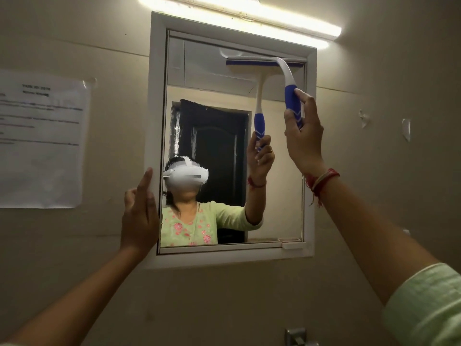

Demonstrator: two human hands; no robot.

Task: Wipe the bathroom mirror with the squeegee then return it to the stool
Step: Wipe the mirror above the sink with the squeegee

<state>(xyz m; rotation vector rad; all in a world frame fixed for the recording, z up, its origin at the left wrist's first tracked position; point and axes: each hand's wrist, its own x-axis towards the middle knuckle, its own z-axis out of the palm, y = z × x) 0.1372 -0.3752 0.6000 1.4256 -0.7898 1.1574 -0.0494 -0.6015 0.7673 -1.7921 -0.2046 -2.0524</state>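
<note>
Squeegee (289,78), white curved neck, blue grip, blade on mirror (224,151)

I note open mirror (224,146) glass below the squeegee (290,96); my left hand (139,213) blocks the frame's left edge.

squeegee (287,71) at mirror (224,146) top right, paper sheet (42,138) left of it, lamp (239,18) above
</note>
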